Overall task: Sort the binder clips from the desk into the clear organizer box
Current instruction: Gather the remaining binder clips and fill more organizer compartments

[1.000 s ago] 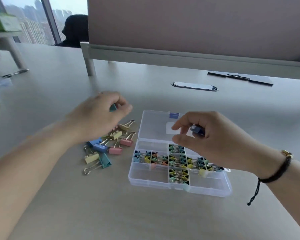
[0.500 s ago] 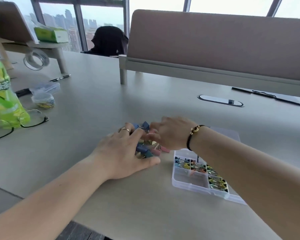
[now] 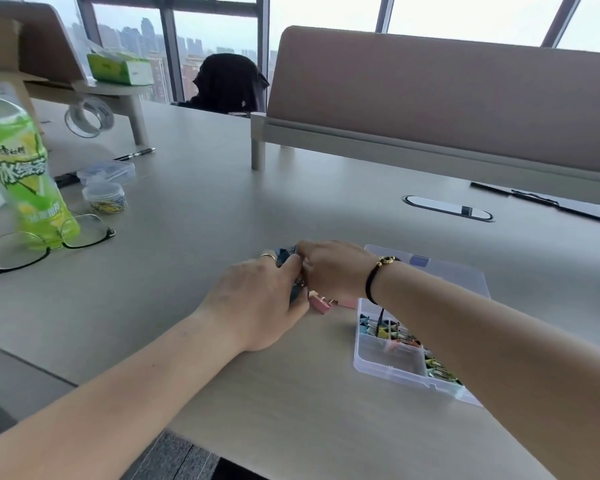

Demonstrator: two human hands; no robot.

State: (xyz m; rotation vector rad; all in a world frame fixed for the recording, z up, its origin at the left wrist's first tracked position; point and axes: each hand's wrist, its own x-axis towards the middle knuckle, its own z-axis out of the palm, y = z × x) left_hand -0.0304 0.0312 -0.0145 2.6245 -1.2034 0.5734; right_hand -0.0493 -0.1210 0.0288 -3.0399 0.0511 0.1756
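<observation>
**Both hands on the clip pile beside the box**

At far left on the desk [image 3: 194, 209] stand a green bottle [image 3: 18, 168] and glasses [image 3: 45, 244], well apart from my work and of no concern to it.

Toward the middle, my left hand [image 3: 257, 299] lies low over the loose clips [image 3: 321, 304], palm down, fingers curved around the near side of the heap. I judge it is corralling them so none skid away. Blue clips show just past its ringed finger; whether the fingertips actually pinch one I cannot tell, since the hand covers them.

Just right of it, touching it, my right hand [image 3: 336, 268] crosses over from the box side, fingers curled down into the same heap. They seem to be closing on a clip, but the knuckles hide the tips. A pink clip lies free beneath its wrist.

Rightmost, the box [image 3: 388, 370] sits just beside the pile, lid flung back, so each carry is short. Some cells hold clips already; the nearest left cell looks bare.
</observation>
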